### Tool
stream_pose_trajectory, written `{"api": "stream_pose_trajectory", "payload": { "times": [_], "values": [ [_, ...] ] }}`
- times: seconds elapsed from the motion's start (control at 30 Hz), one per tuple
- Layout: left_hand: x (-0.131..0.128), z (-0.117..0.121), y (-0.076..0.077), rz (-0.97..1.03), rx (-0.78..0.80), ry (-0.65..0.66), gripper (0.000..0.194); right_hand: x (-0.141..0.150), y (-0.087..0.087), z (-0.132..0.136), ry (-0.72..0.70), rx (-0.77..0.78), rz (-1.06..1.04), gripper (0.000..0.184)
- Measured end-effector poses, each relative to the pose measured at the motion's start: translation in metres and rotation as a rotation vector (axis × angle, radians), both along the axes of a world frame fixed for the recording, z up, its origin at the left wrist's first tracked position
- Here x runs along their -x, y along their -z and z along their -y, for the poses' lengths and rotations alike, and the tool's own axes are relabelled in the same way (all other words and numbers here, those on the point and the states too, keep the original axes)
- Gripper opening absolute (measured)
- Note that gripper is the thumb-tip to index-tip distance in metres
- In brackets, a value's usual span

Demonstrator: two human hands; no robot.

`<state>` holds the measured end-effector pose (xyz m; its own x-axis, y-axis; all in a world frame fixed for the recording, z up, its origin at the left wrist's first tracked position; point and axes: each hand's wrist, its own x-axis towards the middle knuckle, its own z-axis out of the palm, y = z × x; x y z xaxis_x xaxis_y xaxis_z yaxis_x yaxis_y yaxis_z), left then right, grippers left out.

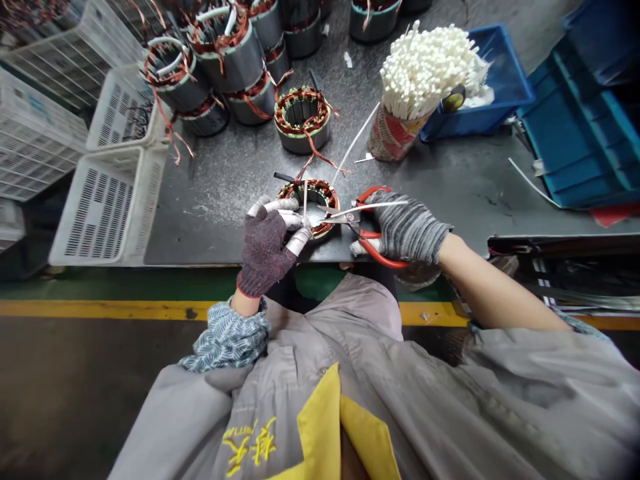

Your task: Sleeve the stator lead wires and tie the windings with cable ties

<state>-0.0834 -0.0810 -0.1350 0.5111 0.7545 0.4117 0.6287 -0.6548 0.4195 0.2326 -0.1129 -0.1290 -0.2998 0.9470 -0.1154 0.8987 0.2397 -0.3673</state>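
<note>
A motor stator (pixel 320 193) with copper windings lies on the dark bench near its front edge. My left hand (pixel 270 237), in a dark knit glove with taped fingertips, is closed on the stator's near side and pinches a thin white tube (pixel 305 197) that stands up from the windings. My right hand (pixel 405 227), in a grey striped glove, grips red-handled scissors (pixel 357 217). Their blades point left, over the stator, close to the tube. A second white tube (pixel 385 205) lies across that hand.
Another stator (pixel 303 120) sits further back, with several more stacked behind it. A can packed with white tubes (pixel 420 73) stands to the right beside blue bins (pixel 500 87). White slotted crates (pixel 105 200) line the left side. A yellow floor stripe (pixel 100 310) runs below the bench.
</note>
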Motion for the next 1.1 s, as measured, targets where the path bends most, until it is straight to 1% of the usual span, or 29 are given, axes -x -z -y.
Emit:
{"api": "stream_pose_trajectory", "payload": {
  "times": [0.1, 0.2, 0.27, 0.33, 0.37, 0.43, 0.53, 0.63, 0.7, 0.77, 0.83, 0.9, 0.97, 1.03, 1.1],
  "values": [
    [-0.001, 0.002, 0.001, -0.003, -0.010, -0.017, 0.006, 0.001, -0.016, 0.001, 0.055, 0.149, 0.071, 0.062],
    [-0.004, 0.006, 0.002, 0.012, -0.049, -0.028, 0.006, 0.010, -0.027, 0.009, 0.187, 0.276, 0.168, 0.053],
    [-0.008, 0.011, 0.003, 0.023, -0.079, -0.046, 0.007, 0.019, -0.031, 0.013, 0.287, 0.272, 0.205, 0.051],
    [-0.012, 0.017, 0.004, 0.021, -0.096, -0.073, 0.007, 0.029, -0.031, 0.014, 0.362, 0.209, 0.206, 0.053],
    [-0.013, 0.020, 0.005, 0.019, -0.099, -0.084, 0.007, 0.034, -0.031, 0.012, 0.375, 0.177, 0.200, 0.054],
    [-0.016, 0.024, 0.006, 0.021, -0.101, -0.091, 0.007, 0.042, -0.030, 0.007, 0.357, 0.132, 0.193, 0.058],
    [-0.019, 0.028, 0.006, 0.027, -0.086, -0.087, 0.007, 0.046, -0.027, 0.004, 0.327, 0.129, 0.211, 0.059],
    [-0.020, 0.029, 0.006, 0.027, -0.063, -0.106, 0.006, 0.041, -0.025, 0.011, 0.359, 0.148, 0.221, 0.053],
    [-0.021, 0.029, 0.006, 0.036, -0.049, -0.105, 0.007, 0.036, -0.022, 0.016, 0.385, 0.136, 0.202, 0.051],
    [-0.021, 0.028, 0.006, 0.038, -0.037, -0.097, 0.007, 0.034, -0.020, 0.018, 0.393, 0.094, 0.182, 0.055],
    [-0.020, 0.027, 0.006, 0.030, -0.037, -0.096, 0.006, 0.035, -0.019, 0.013, 0.370, 0.062, 0.185, 0.059],
    [-0.019, 0.026, 0.006, 0.022, -0.047, -0.098, 0.007, 0.038, -0.022, 0.005, 0.339, 0.068, 0.216, 0.062],
    [-0.018, 0.026, 0.007, 0.027, -0.050, -0.093, 0.009, 0.041, -0.029, 0.000, 0.329, 0.123, 0.265, 0.065],
    [-0.018, 0.026, 0.007, 0.064, -0.040, -0.088, 0.013, 0.039, -0.037, 0.004, 0.337, 0.202, 0.311, 0.067],
    [-0.017, 0.028, 0.008, 0.137, -0.012, -0.103, 0.021, 0.033, -0.042, 0.016, 0.334, 0.245, 0.338, 0.063]
  ]
}}
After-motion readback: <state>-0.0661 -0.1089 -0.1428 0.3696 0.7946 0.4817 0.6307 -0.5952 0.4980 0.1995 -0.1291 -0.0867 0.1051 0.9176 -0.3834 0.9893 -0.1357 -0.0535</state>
